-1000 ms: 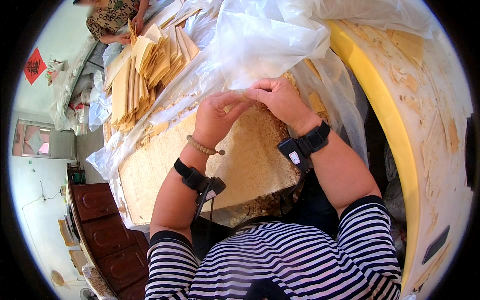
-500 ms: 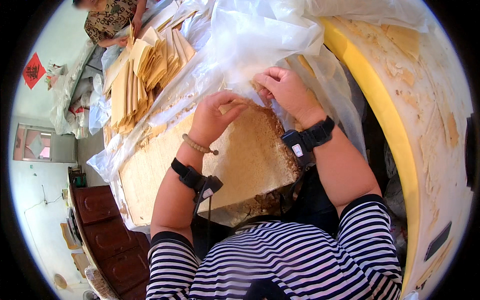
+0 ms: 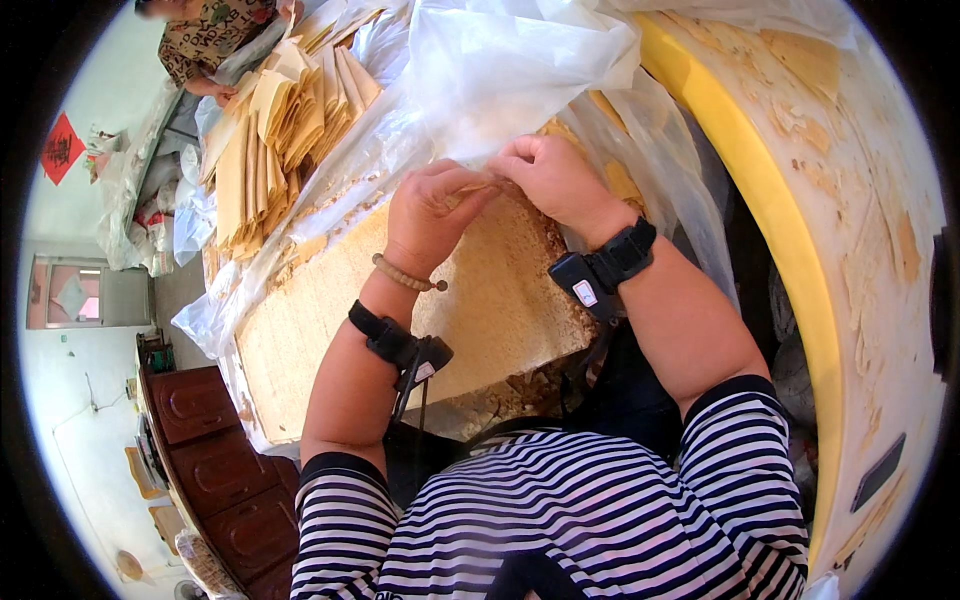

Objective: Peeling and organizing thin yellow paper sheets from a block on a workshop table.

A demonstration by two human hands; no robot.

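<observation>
A thick stack of thin yellowish sheets lies before me, its top pale and grainy, its right edge brown and crumbly. Over its far right corner my left hand is closed in a pinch, thumb against fingers. Close beside it, almost touching, my right hand pinches too. Both sets of fingertips meet at the edge of a thin sheet at that corner; my fingers mostly hide what they hold. Behind my hands bunches translucent plastic sheeting, which also lies along the stack's far left side.
Folded tan sheets are piled at the far left, a co-worker behind them. At right stands a yellow-edged table with scraps and a dark phone on it. Dark red wooden cabinet doors are at lower left.
My hands have come closer together, the right one moving slightly left and the left one slightly up. The co-worker's hand has shifted off the folded sheets.
</observation>
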